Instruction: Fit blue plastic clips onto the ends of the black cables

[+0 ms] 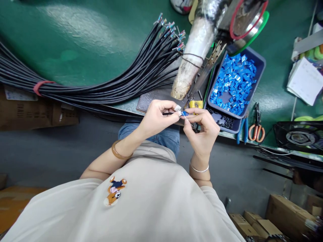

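My left hand (pixel 158 119) is closed on the end of a black cable (pixel 166 114), with white tape or wrapping on the fingertips. Right beside it, my right hand (pixel 204 129) pinches a small blue connector (pixel 185 113) between thumb and fingers. Thin wires show at the connector, but how they sit in it is too small to tell. Both hands meet at the bench's front edge, just below the tip of a wrapped white nozzle-like part (pixel 183 80). A yellow piece (pixel 196 104) lies behind the right fingers.
A bundle of black cables (pixel 118 89) with stripped ends runs across the left, tied by a red band (pixel 40 86). On the right stand a grey tray (pixel 261 65) of blue connectors, blue-handled pliers (pixel 242 129), orange-handled scissors (pixel 256 129) and a black fan (pixel 300 137).
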The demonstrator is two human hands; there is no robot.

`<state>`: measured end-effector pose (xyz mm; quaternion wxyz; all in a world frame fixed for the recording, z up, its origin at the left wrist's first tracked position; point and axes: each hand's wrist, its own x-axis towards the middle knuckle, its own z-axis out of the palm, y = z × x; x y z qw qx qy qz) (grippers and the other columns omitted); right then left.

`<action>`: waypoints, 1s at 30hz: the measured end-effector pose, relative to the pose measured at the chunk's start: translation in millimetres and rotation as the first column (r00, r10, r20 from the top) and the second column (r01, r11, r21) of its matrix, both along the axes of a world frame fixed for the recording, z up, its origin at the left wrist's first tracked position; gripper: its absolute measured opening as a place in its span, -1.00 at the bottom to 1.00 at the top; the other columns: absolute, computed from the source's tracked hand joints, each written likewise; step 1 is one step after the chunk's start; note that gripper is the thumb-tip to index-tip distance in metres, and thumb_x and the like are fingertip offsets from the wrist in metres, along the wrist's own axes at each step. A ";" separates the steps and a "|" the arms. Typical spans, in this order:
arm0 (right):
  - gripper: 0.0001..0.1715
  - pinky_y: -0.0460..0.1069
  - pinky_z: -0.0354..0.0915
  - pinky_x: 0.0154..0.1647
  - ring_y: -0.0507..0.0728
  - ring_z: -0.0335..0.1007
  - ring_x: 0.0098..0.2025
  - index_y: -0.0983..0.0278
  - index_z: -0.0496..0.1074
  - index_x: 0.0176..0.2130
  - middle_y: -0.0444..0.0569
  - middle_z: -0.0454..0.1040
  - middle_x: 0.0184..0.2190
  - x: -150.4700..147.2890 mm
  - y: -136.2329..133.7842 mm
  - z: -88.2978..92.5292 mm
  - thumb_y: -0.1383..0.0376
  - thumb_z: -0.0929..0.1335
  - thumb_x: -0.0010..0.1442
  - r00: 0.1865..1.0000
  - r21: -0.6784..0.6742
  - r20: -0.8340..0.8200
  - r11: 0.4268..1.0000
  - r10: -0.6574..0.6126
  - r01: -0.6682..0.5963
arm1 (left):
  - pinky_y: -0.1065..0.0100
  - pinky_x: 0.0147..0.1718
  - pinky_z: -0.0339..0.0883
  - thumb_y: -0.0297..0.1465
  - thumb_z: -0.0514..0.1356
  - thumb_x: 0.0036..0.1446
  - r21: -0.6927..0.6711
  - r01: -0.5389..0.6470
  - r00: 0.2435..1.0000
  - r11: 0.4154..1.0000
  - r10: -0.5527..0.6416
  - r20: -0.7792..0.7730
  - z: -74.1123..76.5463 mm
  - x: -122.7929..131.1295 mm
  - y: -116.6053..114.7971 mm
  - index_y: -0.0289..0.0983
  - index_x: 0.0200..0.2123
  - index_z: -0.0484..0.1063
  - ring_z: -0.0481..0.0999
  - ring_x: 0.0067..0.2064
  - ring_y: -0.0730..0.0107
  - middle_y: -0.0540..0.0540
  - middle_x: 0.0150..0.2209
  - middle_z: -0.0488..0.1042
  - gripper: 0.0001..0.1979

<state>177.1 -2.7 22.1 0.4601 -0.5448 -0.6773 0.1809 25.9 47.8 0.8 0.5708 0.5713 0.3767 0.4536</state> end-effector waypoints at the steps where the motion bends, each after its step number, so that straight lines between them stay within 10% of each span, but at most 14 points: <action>1: -0.83 0.05 0.46 -0.10 0.08 0.54 -0.17 0.22 0.40 -0.40 -0.10 0.56 -0.23 0.3 0.2 0.4 0.48 0.40 0.10 1.000 0.000 0.010 1.000 0.001 -0.001 | 0.58 -0.48 0.25 -0.55 0.20 -0.04 -0.006 0.001 1.000 1.000 -0.001 -0.006 -0.3 0.1 0.2 -0.36 -0.51 0.50 0.36 -0.50 0.61 0.04 -0.55 0.45 -0.91; 30: -0.83 0.06 0.47 -0.08 0.09 0.54 -0.16 0.20 0.41 -0.39 -0.12 0.57 -0.25 -0.9 3.8 3.6 0.47 0.40 0.12 0.995 0.063 0.099 0.998 -0.021 0.014 | 0.58 -0.53 0.25 -0.56 0.21 -0.06 -0.067 -0.022 1.000 0.998 0.022 -0.009 6.8 1.4 4.6 -0.34 -0.55 0.50 0.33 -0.51 0.61 0.02 -0.57 0.44 -0.90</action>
